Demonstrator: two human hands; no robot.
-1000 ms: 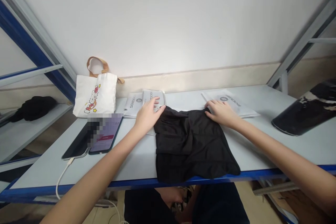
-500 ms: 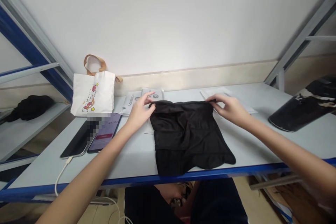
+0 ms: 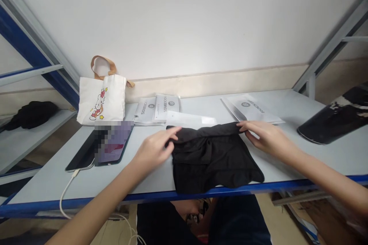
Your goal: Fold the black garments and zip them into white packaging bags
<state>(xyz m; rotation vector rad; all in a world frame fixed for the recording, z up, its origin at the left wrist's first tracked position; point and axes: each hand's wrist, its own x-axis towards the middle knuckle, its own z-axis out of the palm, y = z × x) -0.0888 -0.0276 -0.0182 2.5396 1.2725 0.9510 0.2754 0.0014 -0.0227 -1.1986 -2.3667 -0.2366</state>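
Observation:
A black piece of fabric (image 3: 218,164) lies on the desk, its near edge reaching the blue front rim. Its far edge is turned over in a band, with wrinkles below on the left. My left hand (image 3: 155,149) pinches the far left corner between thumb and fingers. At the far right corner my right hand (image 3: 266,136) is closed on the edge. Just behind the fabric lies a flat whitish sheet or sleeve (image 3: 189,118), partly covered by it.
Printed white packets (image 3: 169,108) lie at the back, and another packet (image 3: 253,109) back right. To the left are a tote bag (image 3: 102,101) and two phones (image 3: 84,149), one with a white cable (image 3: 64,195). A dark bottle-like object (image 3: 327,118) lies at right.
Both hands have drawn the fabric's far edge toward me and folded it over. The whitish sheet behind it now shows more. The view has shifted slightly.

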